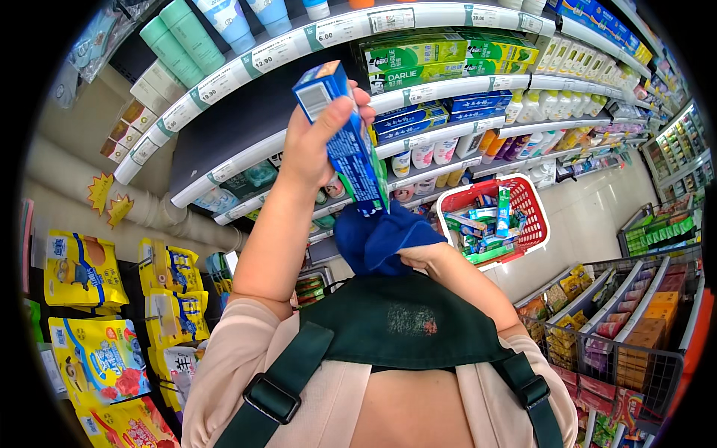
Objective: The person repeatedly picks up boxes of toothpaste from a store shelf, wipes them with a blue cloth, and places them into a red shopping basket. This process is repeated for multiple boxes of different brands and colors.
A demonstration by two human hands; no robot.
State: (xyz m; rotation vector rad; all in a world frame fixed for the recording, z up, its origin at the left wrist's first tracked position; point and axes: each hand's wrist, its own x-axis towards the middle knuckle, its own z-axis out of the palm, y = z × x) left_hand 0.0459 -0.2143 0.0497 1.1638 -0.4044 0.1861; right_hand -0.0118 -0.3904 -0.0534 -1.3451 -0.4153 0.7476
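My left hand (322, 137) grips a blue toothpaste box (355, 151) near its upper end and holds it tilted up in front of the shelves. Bunched in my right hand (425, 257) is a dark blue cloth (386, 238), which meets the lower end of the box. Behind the box, a dark shelf board (246, 95) carries green Darlie toothpaste boxes (417, 59) at its right. On the floor beyond my right hand stands a red and white shopping basket (540, 224), with several toothpaste boxes (502, 213) lying jumbled inside.
Blue toothpaste boxes (411, 120) and bottles (434, 154) line the lower shelves. Yellow snack bags (84, 274) hang at the left. A wire-fronted snack rack (608, 347) stands close on the right. A pale pipe (151, 201) runs along the left wall.
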